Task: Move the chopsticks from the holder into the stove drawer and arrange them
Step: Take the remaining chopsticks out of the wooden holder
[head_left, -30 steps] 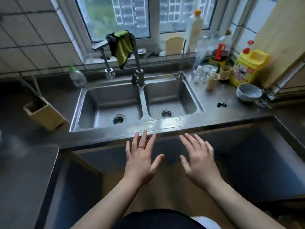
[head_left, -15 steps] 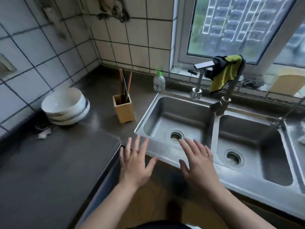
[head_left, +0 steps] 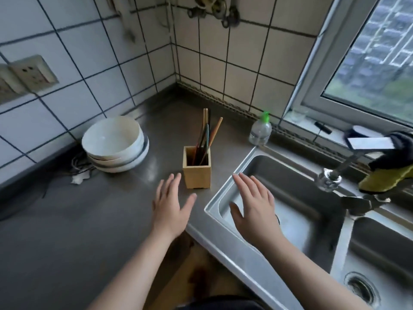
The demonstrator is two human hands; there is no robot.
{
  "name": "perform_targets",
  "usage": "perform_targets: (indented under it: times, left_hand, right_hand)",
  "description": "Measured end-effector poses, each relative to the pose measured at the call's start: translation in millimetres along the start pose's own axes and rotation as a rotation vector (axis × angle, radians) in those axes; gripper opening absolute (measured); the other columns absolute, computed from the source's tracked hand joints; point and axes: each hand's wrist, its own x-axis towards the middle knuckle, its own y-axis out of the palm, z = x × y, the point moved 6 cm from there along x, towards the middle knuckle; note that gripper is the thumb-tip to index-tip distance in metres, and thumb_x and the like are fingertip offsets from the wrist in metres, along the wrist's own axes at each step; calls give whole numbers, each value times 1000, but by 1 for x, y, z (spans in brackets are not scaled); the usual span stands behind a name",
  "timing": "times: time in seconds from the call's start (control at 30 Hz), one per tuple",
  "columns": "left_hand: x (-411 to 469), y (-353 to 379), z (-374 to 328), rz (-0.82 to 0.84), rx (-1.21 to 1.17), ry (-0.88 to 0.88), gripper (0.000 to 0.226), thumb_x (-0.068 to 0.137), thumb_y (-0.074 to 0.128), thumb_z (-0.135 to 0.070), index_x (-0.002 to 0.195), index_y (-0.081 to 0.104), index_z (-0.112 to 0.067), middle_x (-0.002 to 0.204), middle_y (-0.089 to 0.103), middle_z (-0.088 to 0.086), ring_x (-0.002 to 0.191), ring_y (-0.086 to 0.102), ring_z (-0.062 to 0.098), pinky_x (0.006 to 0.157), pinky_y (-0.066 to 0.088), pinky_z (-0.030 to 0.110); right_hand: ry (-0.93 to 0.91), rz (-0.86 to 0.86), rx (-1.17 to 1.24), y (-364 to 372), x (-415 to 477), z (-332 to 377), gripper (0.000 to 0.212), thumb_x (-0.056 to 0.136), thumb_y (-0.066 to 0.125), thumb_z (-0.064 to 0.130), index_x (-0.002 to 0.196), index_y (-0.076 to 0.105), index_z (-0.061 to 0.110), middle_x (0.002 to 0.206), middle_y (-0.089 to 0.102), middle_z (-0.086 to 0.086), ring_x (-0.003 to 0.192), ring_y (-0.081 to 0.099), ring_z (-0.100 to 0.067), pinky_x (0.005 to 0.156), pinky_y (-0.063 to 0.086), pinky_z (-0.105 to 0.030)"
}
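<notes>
A square wooden holder (head_left: 197,171) stands on the grey steel counter, left of the sink. Several chopsticks (head_left: 207,133), some light wood and some dark, lean upright in it. My left hand (head_left: 171,206) hovers flat with straight fingers just below and left of the holder, its fingertips close to the holder's lower left corner. My right hand (head_left: 254,206) is spread flat over the near left corner of the sink, to the holder's right. Both hands hold nothing. No drawer is in view.
Stacked white bowls (head_left: 115,144) sit on the counter (head_left: 67,220) to the left, with a cable beside them. A clear green-capped bottle (head_left: 260,129) stands by the window sill. The double sink (head_left: 290,211) and a tap with a yellow cloth (head_left: 388,177) fill the right.
The view has swung left from the sink to the counter corner. The holder now stands close in front of my hands, which stay flat and have come up on either side of it.
</notes>
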Motion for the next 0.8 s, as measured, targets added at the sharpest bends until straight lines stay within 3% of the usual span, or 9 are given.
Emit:
perform_targets:
  times: [0.13,0.3,0.47,0.57,0.67,0.8]
  left_hand:
    - [64,-3,8,2,-157,-13,67,93,60,-41,151,31,-25,156,35,-1,146,25,21,117,26,45]
    - [137,8,4,185,-338,5,68,93,66,-25,151,31,-23,149,44,-6,138,39,14,106,27,24]
    - [193,24,-8,312,-393,34,62,93,65,-18,149,36,-23,142,49,-12,133,40,7,109,30,32]
    - [214,33,-14,365,-426,92,45,90,68,-11,131,54,-23,126,61,-6,129,49,17,108,34,32]
    - [227,40,-18,443,-467,139,34,86,71,-7,104,61,-33,113,67,-6,118,59,17,107,43,41]
    - [238,45,-15,475,-560,161,27,84,74,-7,94,67,-31,100,72,-6,102,67,13,101,49,42]
  right_hand:
    - [46,3,106,15,48,8,69,93,52,37,151,18,29,156,26,9,146,19,-16,117,21,-37]
    - [238,-18,375,30,101,12,75,92,57,32,152,14,20,155,30,5,144,24,-13,116,24,-31]
    - [411,-41,558,45,141,16,75,93,58,32,152,14,19,153,35,6,141,30,-8,110,25,-21]
    - [491,-45,605,58,159,14,68,93,58,34,150,24,19,148,42,5,138,36,-9,113,31,-28]
    - [548,-68,636,68,174,15,56,92,59,33,143,40,22,139,52,7,129,45,-10,110,38,-36]
    - [544,-134,629,73,192,19,27,87,60,30,114,63,28,110,66,9,103,59,-9,94,49,-38]
